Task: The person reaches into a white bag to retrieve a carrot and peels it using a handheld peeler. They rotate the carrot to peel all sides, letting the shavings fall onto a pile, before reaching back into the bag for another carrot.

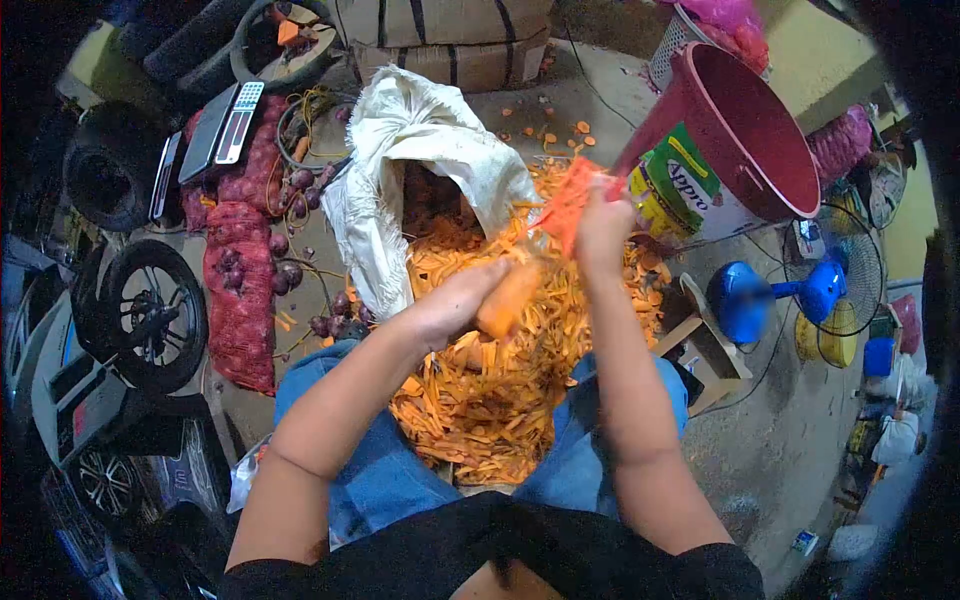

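My left hand (468, 292) is closed round a thick orange piece of carrot (511, 299), blurred by motion. In my right hand (606, 232) is the red handle of a flat, orange-red tool (566, 206); blur hides its exact kind. The tool is up and to the right of the carrot piece, apart from it. Beneath both hands spreads a heap of carrot peelings and strips (480, 420), reaching between my knees. Behind the heap, a white woven sack (440, 130) gapes open over dark contents.
A large red bucket (735, 130) leans at the back right, beside a blue fan (742, 302) and an opened cardboard box (712, 365). Red net bags of onions (240, 300) lie on the left near a scale (222, 130) and a motorcycle wheel (150, 315).
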The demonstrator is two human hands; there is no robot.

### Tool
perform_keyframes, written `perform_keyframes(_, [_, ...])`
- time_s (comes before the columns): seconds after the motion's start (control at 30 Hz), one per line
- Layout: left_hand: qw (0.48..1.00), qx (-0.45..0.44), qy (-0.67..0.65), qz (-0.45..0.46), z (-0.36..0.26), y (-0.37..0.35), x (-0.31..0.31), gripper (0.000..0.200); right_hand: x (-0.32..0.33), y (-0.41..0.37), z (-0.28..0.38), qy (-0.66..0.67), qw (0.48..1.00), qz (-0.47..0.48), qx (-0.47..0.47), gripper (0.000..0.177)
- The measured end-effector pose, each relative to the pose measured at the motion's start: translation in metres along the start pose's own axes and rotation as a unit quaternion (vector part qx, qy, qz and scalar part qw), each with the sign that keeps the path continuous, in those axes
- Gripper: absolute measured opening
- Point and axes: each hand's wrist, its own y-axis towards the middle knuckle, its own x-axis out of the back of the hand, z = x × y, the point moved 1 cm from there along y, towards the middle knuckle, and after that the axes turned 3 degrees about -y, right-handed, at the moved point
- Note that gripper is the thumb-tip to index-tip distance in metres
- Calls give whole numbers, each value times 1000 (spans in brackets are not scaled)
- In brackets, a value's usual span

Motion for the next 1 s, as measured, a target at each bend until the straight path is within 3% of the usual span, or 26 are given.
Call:
perform_keyframes(0.07, [999, 12, -20, 48, 1, -5, -5, 39, 8, 8, -5, -44, 996, -56, -51, 20])
perform_keyframes(0.17, [994, 32, -104, -26, 3, 6, 4, 38, 5, -1, 9, 228, 967, 37, -107, 19])
perform_keyframes(0.2, [986, 57, -146, -65, 2, 7, 5, 38, 1, -12, 16, 228, 967, 38, -106, 19])
perform_keyframes(0.27, [988, 42, -141, -44, 5, 10, 8, 36, -6, -33, 33, 95, 990, 97, 32, 17])
perform_keyframes(0.3, [994, 12, -103, -40, 2, 7, 4, 35, -9, -38, 33, 94, 990, 97, 32, 17])
perform_keyframes(0.37, [997, -16, -64, -37, 2, 5, 5, 34, -12, -45, 33, 20, 986, 92, 135, 16])
perform_keyframes(0.43, [999, -29, 6, 27, 6, 8, 11, 32, -11, -34, 27, 36, 992, 69, 100, 16])
perform_keyframes(0.5, [998, -56, 32, 25, 10, 10, 7, 32, -5, -12, 10, 51, 996, 44, 65, 17])
perform_keyframes(0.57, [995, -84, 58, 23, 12, 9, 6, 32, 5, 12, -8, 37, 995, -74, -59, 18])
perform_keyframes(0.67, [999, -13, -32, 20, 10, 6, 6, 33, 9, 9, -3, 132, 986, -9, -97, 20])
perform_keyframes(0.73, [994, 48, -92, -19, -2, 2, 4, 34, 0, -16, 17, 122, 990, 31, -57, 19])
perform_keyframes(0.8, [993, 34, -101, -43, 4, 8, 8, 36, -9, -38, 29, 77, 989, 97, 83, 19])
perform_keyframes(0.9, [995, 14, -73, -62, 6, 5, 13, 41, -14, -41, 25, 52, 987, 95, 116, 20])
perform_keyframes(0.97, [998, 9, 28, 54, 2, -1, 9, 38, -6, -25, 19, 61, 994, 44, 83, 20])
perform_keyframes(1.0, [998, 10, 28, 54, 2, -2, 6, 38, 0, -13, 15, 71, 996, -8, 50, 20])
